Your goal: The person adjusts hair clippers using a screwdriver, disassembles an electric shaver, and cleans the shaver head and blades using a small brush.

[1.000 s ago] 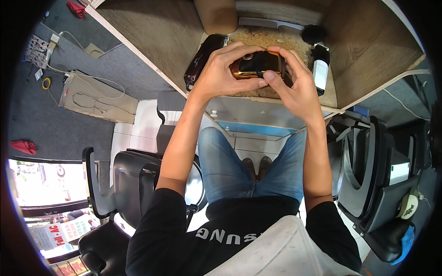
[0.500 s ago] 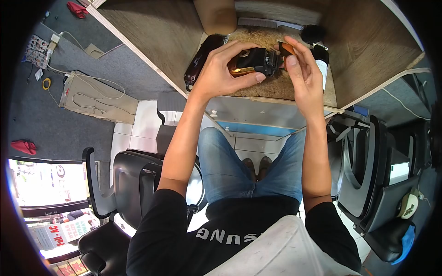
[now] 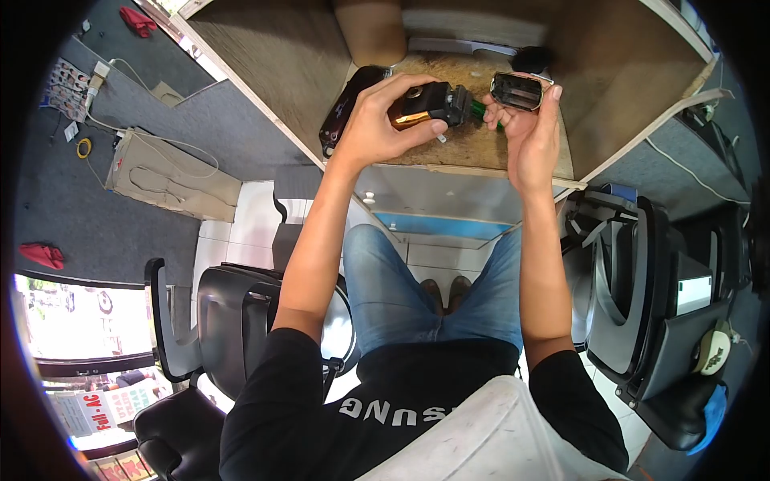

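My left hand [image 3: 370, 128] is wrapped round a black and gold electric shaver [image 3: 429, 100] that lies sideways, its narrow head end pointing right. My right hand [image 3: 536, 148], palm turned up, holds a black rectangular shaver head cover [image 3: 517, 92] with its hollow, divided inside showing. A thin green piece [image 3: 479, 111] shows between the shaver's end and my right fingertips; what it is, and whether it is gripped, I cannot make out. Left of the shaver rests a dark clipper [image 3: 346, 112], partly behind my left hand.
The wooden shelf [image 3: 457, 150] is strewn with brown clippings. A pale comb [image 3: 441, 46] and a dark-bristled brush [image 3: 532, 58] lie at its back, near a brown cylinder [image 3: 370, 36]. Wooden side panels [image 3: 618, 96] enclose it. Black chairs [image 3: 241, 321] stand on both sides.
My right hand has turned palm up, and the cover's hollow side now faces me. The green piece has come into view. A black and white item beyond that hand no longer shows.
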`<state>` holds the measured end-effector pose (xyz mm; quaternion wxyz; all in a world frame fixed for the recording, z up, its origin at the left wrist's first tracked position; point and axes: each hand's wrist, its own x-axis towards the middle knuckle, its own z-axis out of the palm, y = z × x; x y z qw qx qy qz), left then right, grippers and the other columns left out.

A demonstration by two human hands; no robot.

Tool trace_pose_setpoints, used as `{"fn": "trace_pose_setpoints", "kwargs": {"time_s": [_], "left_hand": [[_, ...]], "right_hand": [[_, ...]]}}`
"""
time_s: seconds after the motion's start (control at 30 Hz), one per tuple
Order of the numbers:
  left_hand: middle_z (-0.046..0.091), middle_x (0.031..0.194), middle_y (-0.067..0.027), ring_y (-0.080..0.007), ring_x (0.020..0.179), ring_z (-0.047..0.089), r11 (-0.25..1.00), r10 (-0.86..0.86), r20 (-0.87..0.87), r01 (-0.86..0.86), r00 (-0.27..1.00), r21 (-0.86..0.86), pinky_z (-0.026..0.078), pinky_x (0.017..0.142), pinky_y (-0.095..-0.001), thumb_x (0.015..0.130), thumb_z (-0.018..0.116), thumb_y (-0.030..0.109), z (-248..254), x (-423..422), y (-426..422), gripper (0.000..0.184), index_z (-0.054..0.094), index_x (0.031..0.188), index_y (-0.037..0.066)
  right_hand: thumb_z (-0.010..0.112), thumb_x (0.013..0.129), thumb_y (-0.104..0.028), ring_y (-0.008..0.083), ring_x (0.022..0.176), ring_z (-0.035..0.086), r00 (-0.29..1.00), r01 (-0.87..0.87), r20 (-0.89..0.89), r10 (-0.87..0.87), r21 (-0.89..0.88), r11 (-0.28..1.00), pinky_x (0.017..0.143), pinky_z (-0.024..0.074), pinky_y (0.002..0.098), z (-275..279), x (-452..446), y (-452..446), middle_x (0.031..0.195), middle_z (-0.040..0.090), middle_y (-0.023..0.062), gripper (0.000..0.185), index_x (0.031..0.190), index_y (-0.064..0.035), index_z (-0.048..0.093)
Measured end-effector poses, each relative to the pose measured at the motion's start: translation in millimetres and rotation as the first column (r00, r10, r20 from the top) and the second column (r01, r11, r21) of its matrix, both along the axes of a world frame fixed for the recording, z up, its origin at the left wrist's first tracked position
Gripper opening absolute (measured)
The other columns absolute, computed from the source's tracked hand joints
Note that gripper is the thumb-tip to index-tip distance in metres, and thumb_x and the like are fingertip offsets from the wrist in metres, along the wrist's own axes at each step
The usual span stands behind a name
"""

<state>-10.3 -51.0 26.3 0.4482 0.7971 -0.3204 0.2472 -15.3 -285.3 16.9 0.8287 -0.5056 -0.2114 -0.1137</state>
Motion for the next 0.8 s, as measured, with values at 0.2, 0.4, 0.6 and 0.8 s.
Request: {"fn": "trace_pose_setpoints", "kwargs": {"time_s": [0.2, 0.4, 0.6, 0.8], "left_hand": [[0.075, 0.115, -0.0137, -0.0215, 0.103, 0.071, 0.974, 0.228, -0.059, -0.227, 0.972, 0.026, 0.055, 0.091, -0.0338, 0.086, 0.089, 0.021, 12.4, 0.7, -15.0, 0.051, 0.071, 0.128, -0.001], [0.075, 0.115, -0.0178, -0.0345, 0.100, 0.072, 0.917, 0.271, 0.140, -0.300, 0.952, 0.264, 0.056, 0.091, -0.0423, 0.087, 0.085, 0.031, 17.4, 38.3, -37.5, 0.056, 0.070, 0.132, 0.000], [0.075, 0.119, -0.0165, -0.0382, 0.118, 0.067, 0.816, 0.192, 0.088, -0.209, 0.977, 0.539, 0.051, 0.104, -0.0493, 0.090, 0.074, 0.038, 17.5, 86.2, -46.8, 0.056, 0.071, 0.137, 0.009], [0.073, 0.126, -0.0175, -0.0391, 0.121, 0.066, 0.750, 0.121, 0.115, -0.167, 0.986, 0.640, 0.049, 0.107, -0.0479, 0.088, 0.075, 0.023, 13.9, 90.8, -52.0, 0.058, 0.066, 0.144, 0.011]], "right_hand": [[0.030, 0.115, -0.060, 0.0179, 0.076, 0.064, 0.999, -0.032, -0.011, 0.032, -0.032, 0.999, 0.070, 0.0512, 0.0320, 0.9, -3.5, 2.6, 0.096, 0.070, 0.0153, 0.065, 0.125, -0.0008, 0.056], [0.030, 0.116, -0.056, 0.0149, 0.074, 0.063, 1.000, -0.009, 0.002, 0.009, -0.067, 0.998, 0.068, 0.0514, 0.0300, -2.1, -3.2, 3.3, 0.093, 0.069, 0.0128, 0.062, 0.123, -0.0014, 0.056], [0.028, 0.117, -0.052, 0.0169, 0.073, 0.063, 0.999, 0.053, 0.007, -0.053, -0.105, 0.993, 0.067, 0.0512, 0.0315, -0.2, -4.8, 4.7, 0.091, 0.070, 0.0141, 0.059, 0.121, -0.0007, 0.058], [0.027, 0.117, -0.053, 0.0165, 0.072, 0.062, 0.999, 0.046, 0.007, -0.045, -0.138, 0.989, 0.068, 0.0509, 0.0316, 0.6, -4.5, 6.4, 0.090, 0.070, 0.0141, 0.061, 0.122, -0.0005, 0.058]]}}
